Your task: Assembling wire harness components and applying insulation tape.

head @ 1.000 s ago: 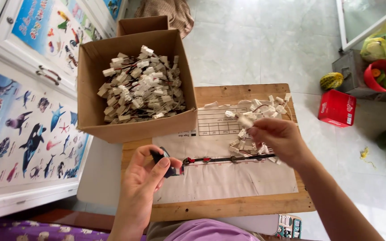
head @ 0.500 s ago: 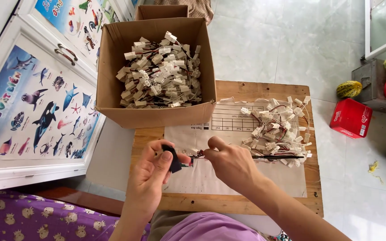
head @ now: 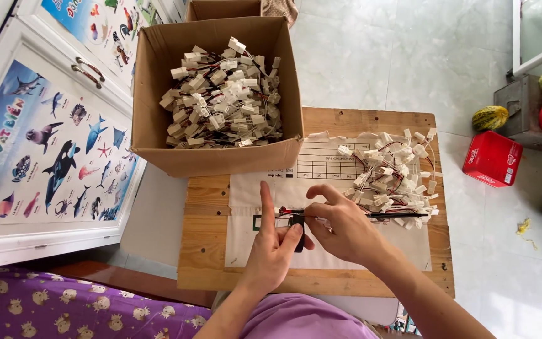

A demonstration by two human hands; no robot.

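Wire harness [head: 371, 215], one, with black connector [head: 297, 221], lower centre: left hand [head: 275, 250] pinches connector, forefinger straight; right hand [head: 340, 227] closed on wires. Two cardboard boxes [head: 158, 135] above.

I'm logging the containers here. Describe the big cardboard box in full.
The cardboard box is plain brown corrugated board, open at the top, its flaps upright. It is about half full of a heap of small white plastic connectors with thin red and black wires. Its near end rests on the wooden board, beside the printed paper sheet; the far end reaches past the board. No hand touches it.
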